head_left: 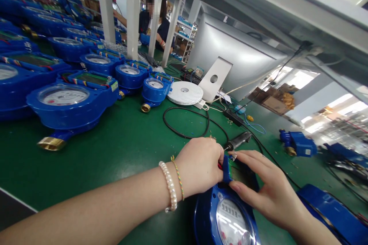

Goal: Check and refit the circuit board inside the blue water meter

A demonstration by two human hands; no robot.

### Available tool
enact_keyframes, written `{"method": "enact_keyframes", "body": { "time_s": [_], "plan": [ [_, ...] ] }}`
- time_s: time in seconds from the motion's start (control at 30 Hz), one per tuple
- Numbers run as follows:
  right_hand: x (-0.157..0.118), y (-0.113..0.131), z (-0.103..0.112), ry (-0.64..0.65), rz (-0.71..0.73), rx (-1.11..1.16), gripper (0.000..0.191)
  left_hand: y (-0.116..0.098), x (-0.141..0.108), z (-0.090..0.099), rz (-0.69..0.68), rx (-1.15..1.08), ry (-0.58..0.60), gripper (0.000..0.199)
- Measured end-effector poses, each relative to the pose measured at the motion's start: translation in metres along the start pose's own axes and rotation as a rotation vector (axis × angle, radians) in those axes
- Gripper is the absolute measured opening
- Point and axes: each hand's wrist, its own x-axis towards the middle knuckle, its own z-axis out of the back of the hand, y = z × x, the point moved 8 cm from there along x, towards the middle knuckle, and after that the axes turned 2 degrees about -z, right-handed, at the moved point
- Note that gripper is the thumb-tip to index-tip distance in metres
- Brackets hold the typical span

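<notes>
A blue water meter [207, 214] lies at the bottom of the head view, its clear round dial facing up. My left hand [201, 166], wearing a pearl bracelet, is closed at the edge of the meter's upper compartment. A bit of red shows by its fingertips, but what they pinch is hidden. From the other side, my right hand [267, 183] grips the compartment between thumb and fingers. A green circuit board [230, 167] shows between the hands. Just beyond my fingers lies a dark-handled screwdriver [240, 140].
Several finished-looking blue meters [66, 99] stand in rows at left on the green table [129, 164]. A white reel [185, 92], a monitor [227, 53] and a black cable [163, 116] are ahead. More blue meters [301, 143] lie at right. A person [163, 26] sits beyond the posts.
</notes>
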Motion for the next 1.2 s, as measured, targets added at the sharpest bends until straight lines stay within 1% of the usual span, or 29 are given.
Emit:
{"method": "enact_keyframes", "body": {
  "time_s": [0.23,0.43,0.5,0.67,0.83,0.9,1.0,1.1,1.2],
  "plan": [
    [0.002,0.008,0.001,0.018,0.056,-0.037,0.041,0.006,0.002,-0.002,0.040,-0.116,0.153,0.013],
    [-0.002,0.013,0.001,-0.004,0.102,-0.110,0.042,0.016,-0.001,-0.001,0.143,-0.235,0.196,0.015],
    [-0.003,0.013,0.000,-0.003,0.103,-0.112,0.043,0.016,-0.004,0.000,0.154,-0.267,0.170,0.017],
    [-0.002,0.013,0.000,0.010,0.093,-0.093,0.044,0.016,-0.014,0.004,0.164,-0.285,0.050,0.015],
    [0.000,0.011,-0.004,0.036,0.081,-0.065,0.042,0.021,-0.015,0.005,0.193,-0.312,0.049,0.016],
    [-0.001,0.008,-0.005,0.036,0.045,-0.049,0.043,0.024,-0.015,0.005,0.207,-0.334,0.050,0.015],
    [-0.002,0.004,-0.007,0.051,-0.063,-0.022,0.045,0.028,-0.017,0.002,0.228,-0.352,0.047,0.014],
    [-0.006,-0.002,-0.011,0.107,-0.236,0.067,0.045,0.031,-0.022,-0.002,0.254,-0.421,0.055,0.010],
    [-0.014,-0.012,-0.019,0.180,-0.433,0.214,0.048,0.032,-0.025,-0.006,0.290,-0.540,0.104,0.008]
  ]
}}
